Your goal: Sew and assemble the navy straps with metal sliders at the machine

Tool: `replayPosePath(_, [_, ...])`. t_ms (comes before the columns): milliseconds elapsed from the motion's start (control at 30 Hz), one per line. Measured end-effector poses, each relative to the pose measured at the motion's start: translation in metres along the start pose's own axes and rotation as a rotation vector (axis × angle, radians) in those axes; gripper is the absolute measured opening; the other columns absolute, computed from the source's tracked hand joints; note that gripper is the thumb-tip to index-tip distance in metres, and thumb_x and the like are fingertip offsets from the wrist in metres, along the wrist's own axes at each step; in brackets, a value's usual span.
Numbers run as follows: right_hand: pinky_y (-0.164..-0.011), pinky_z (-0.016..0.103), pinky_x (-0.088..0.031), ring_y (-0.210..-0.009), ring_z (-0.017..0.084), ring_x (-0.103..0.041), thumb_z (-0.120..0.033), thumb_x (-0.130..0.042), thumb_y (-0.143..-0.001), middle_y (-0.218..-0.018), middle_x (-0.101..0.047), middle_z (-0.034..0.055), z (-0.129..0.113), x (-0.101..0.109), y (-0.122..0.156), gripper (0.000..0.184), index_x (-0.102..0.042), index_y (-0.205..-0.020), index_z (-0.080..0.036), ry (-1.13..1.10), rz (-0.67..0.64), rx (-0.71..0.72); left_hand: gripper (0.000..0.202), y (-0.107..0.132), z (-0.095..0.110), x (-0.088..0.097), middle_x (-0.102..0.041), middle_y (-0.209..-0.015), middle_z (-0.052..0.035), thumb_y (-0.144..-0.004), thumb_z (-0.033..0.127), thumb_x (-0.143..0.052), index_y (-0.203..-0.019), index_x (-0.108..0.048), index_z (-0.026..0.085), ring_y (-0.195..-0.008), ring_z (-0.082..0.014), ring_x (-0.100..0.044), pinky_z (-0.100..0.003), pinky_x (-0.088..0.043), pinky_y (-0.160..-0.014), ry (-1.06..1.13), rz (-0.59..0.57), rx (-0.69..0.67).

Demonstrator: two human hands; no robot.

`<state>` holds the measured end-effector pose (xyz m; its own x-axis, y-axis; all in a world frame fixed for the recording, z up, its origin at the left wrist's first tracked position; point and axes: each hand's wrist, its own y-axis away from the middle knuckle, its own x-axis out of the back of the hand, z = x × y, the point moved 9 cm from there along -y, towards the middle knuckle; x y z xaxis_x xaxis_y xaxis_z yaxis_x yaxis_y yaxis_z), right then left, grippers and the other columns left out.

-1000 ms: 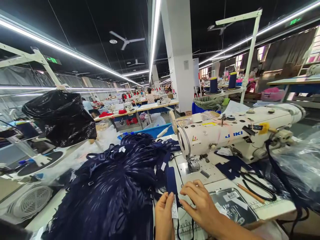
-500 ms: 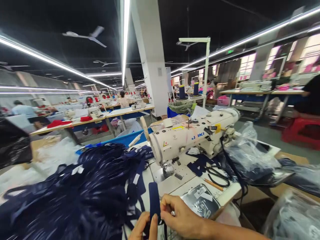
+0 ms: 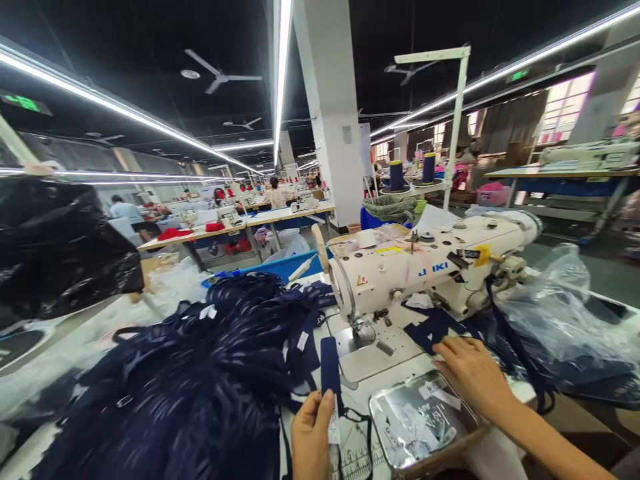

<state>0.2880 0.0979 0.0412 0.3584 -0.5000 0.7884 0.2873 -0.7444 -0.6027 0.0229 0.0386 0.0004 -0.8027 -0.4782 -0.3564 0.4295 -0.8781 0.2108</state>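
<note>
My left hand (image 3: pixel 313 433) is closed, thumb against fingers, on the lower part of a navy fabric strip (image 3: pixel 330 367). The strip stands upright, and a white label (image 3: pixel 334 427) shows beside the thumb. My right hand (image 3: pixel 473 373) is over dark navy fabric pieces (image 3: pixel 423 331) on the sewing machine's bed, its fingers bent together; whatever lies under the fingertips is hidden. Just below it sits a metal tray (image 3: pixel 400 427) with white labels inside. Behind both hands stands the white sewing machine (image 3: pixel 415 263), its needle area right of the strip.
A large heap of navy straps (image 3: pixel 200 387) covers the left side. Clear plastic bags (image 3: pixel 565 313) lie at the right, and a black plastic bag (image 3: pixel 60 247) hangs at far left. Thread cones (image 3: pixel 397 177) stand behind the machine. Other people work at distant tables.
My right hand has left the strip and moved right, over the fabric by the machine. My left hand still holds the strip, whose white label now shows. The view has turned left.
</note>
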Motion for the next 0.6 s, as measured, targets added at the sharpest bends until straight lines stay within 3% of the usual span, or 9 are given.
replayPosePath(67, [-0.07, 0.035, -0.032, -0.074, 0.022, -0.053, -0.015, -0.039, -0.08, -0.076, -0.058, 0.0071, 0.018, -0.013, 0.008, 0.021, -0.058, -0.072, -0.018, 0.179, 0.015, 0.048, 0.03, 0.003, -0.003, -0.004, -0.054, -0.052, 0.0038, -0.048, 0.034, -0.076, -0.057, -0.055, 0.015, -0.051, -0.0095, -0.05, -0.02, -0.04, -0.055, 0.061, -0.021, 0.032])
replayPosePath(200, [-0.067, 0.034, -0.032, -0.069, 0.021, -0.054, -0.019, -0.038, -0.083, -0.069, -0.056, 0.0048, 0.033, -0.027, 0.018, 0.026, -0.059, -0.066, -0.019, 0.226, -0.012, 0.088, 0.029, 0.004, -0.006, -0.003, -0.053, -0.051, 0.0042, -0.05, 0.034, -0.074, -0.057, -0.054, 0.015, -0.05, -0.0099, -0.051, -0.021, -0.041, -0.057, 0.137, 0.018, 0.002])
replayPosePath(467, [-0.07, 0.035, -0.032, -0.071, 0.02, -0.054, -0.018, -0.037, -0.084, -0.071, -0.057, 0.005, 0.029, -0.033, 0.019, 0.028, -0.059, -0.066, -0.019, 0.177, -0.033, 0.098, 0.026, 0.003, -0.003, -0.004, -0.056, -0.051, 0.0027, -0.052, 0.034, -0.073, -0.058, -0.056, 0.016, -0.053, -0.0132, -0.055, -0.023, -0.044, -0.058, 0.12, 0.007, -0.01])
replayPosePath(600, [-0.068, 0.034, -0.034, -0.072, 0.022, -0.055, -0.023, -0.044, -0.082, -0.074, -0.059, 0.0084, 0.049, -0.024, 0.014, 0.02, -0.06, -0.073, -0.016, 0.269, -0.047, -0.018, 0.029, 0.002, 0.004, 0.002, -0.058, -0.051, 0.0019, -0.047, 0.035, -0.076, -0.059, -0.059, 0.015, -0.053, -0.0144, -0.056, -0.023, -0.045, -0.056, -0.014, 0.034, -0.046])
